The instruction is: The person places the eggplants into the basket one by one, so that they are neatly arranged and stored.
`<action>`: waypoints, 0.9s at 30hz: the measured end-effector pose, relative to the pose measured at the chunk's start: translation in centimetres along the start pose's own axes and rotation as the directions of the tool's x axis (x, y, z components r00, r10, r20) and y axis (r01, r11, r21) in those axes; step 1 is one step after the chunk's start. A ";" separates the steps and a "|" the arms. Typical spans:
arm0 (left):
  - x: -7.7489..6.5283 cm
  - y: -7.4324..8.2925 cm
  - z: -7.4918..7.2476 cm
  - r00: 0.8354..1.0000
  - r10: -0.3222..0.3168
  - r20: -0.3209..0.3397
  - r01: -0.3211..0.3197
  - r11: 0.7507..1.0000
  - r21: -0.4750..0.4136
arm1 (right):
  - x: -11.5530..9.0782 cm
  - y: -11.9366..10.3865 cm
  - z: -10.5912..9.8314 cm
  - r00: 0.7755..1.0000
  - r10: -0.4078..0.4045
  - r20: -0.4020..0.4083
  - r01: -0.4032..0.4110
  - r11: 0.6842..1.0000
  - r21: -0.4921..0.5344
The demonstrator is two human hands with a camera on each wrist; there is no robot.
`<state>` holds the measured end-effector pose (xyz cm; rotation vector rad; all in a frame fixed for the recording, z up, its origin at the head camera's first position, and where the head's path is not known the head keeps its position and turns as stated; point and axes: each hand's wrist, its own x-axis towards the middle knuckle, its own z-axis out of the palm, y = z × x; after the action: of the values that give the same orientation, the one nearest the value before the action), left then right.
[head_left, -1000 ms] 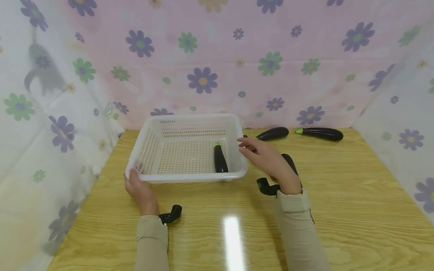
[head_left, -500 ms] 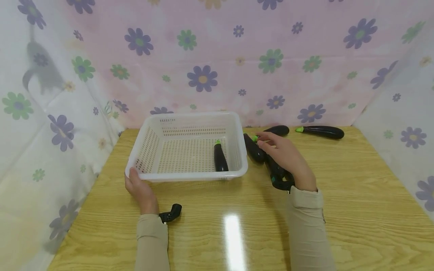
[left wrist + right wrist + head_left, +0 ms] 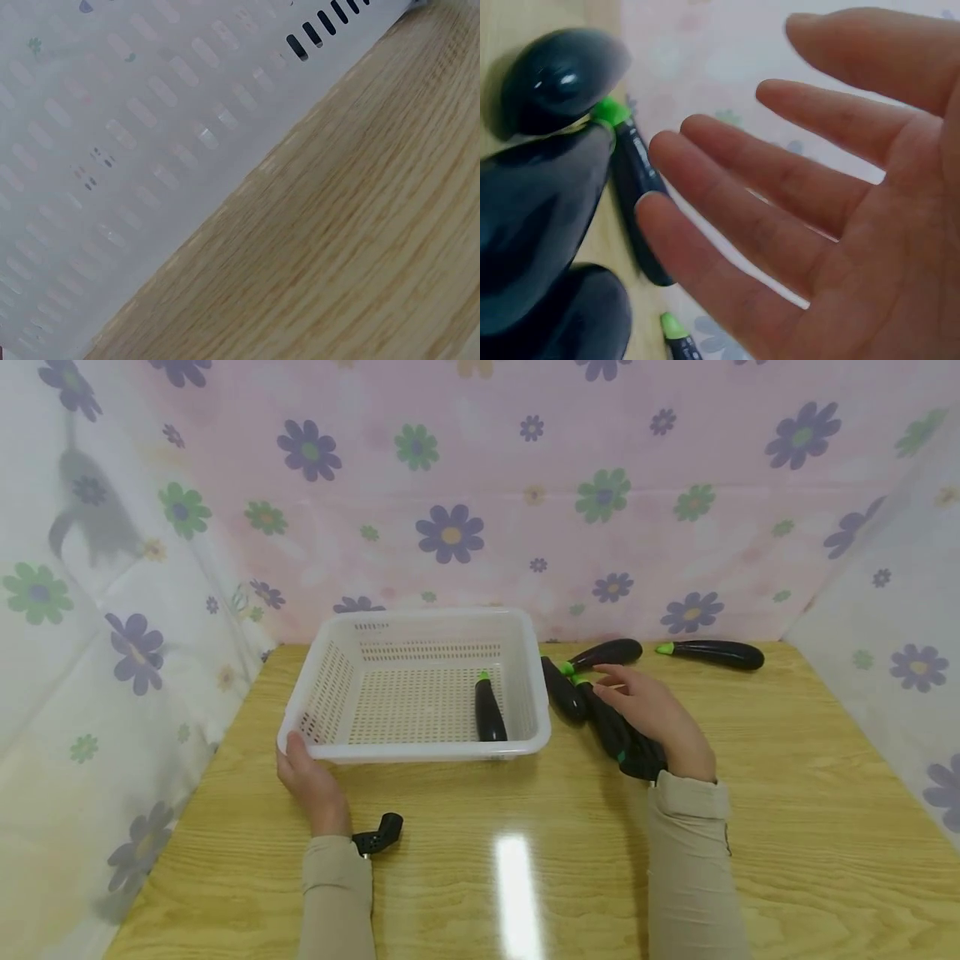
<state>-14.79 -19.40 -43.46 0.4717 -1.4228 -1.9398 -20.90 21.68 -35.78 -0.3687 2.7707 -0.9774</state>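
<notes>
By back edge of worktop (image 3: 810, 793), eggplant (image 3: 613, 652) looks slick, prob. light; grab mid. L hand (image 3: 313, 783) grips basket (image 3: 420, 752); R hand (image 3: 658, 714) holds nothing.

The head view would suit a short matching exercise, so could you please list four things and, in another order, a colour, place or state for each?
Things:
1. Basket
2. Rightmost eggplant
3. Table
4. Sleeves

Descriptions:
A. Beige
B. Lies near the flowered backdrop, green end pointing left
C. Yellowish-brown, with a wood-grain top
D. White, with a single eggplant inside

Right pairs: 1-D, 2-B, 3-C, 4-A
</notes>
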 end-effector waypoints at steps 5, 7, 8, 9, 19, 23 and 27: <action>0.2 0.0 0.1 1.000 0.010 0.016 -0.010 1.000 -0.029 | 0.3 0.9 0.2 0.999 0.019 0.026 -0.018 1.000 -0.014; 0.2 0.0 0.1 1.000 0.012 0.020 -0.011 0.999 -0.034 | 0.4 1.1 0.2 0.999 0.029 0.031 -0.028 0.999 -0.028; 0.2 0.0 0.1 1.000 0.009 0.020 -0.009 0.999 -0.041 | 0.4 1.1 0.2 0.999 0.038 0.039 -0.037 0.999 -0.035; 0.2 0.0 0.1 1.000 0.003 0.018 -0.002 0.999 -0.032 | 0.3 1.2 0.2 0.998 0.047 0.047 -0.045 0.998 -0.044; -0.1 0.1 0.0 1.000 0.004 0.018 -0.004 1.000 -0.011 | 0.4 1.7 0.3 0.994 0.076 0.073 -0.069 0.994 -0.088; -0.1 0.1 0.0 1.000 -0.007 0.007 0.007 1.000 -0.019 | 0.3 2.0 0.5 0.997 0.052 0.058 -0.046 0.994 -0.096; -0.2 0.2 0.1 1.000 -0.021 0.014 0.022 1.000 -0.023 | 0.4 2.3 0.7 0.997 0.060 0.054 -0.055 0.994 -0.094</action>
<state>-14.64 -19.26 -43.31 0.4658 -1.4082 -1.9778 -21.50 22.84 -37.80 -0.3229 2.7653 -0.8142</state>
